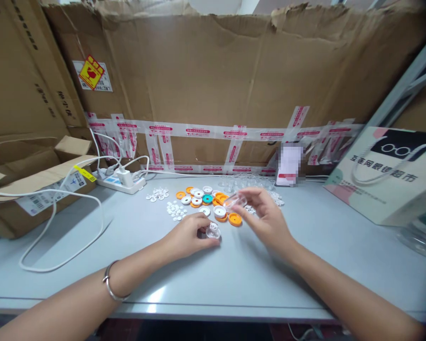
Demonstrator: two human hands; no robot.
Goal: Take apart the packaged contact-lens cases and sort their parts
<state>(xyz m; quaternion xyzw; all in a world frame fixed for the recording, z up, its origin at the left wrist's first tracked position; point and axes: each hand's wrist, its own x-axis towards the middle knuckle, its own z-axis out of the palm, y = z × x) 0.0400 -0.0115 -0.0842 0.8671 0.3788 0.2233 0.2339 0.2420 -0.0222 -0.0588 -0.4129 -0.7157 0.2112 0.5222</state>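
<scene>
My left hand [193, 233] grips a small round white and clear part [213, 231] between thumb and fingers, low over the table. Higher and to the right, my right hand [266, 218] pinches a clear plastic cover [235, 201]. Between and behind the hands lies a loose group of round plastic pieces: an orange ring [235, 219], a white ring [219, 211], a teal disc [207, 199] and several more. Small white discs [176, 210] are spread to their left, with little white parts [157, 194] behind them. Clear covers [248, 181] stand at the back, partly hidden by my right hand.
A power strip [122, 182] with white cables sits at the back left, near an open cardboard box [39, 189]. A phone [289, 165] leans on the large cardboard sheet [206, 80] behind the table. At right stands a paper bag [379, 175].
</scene>
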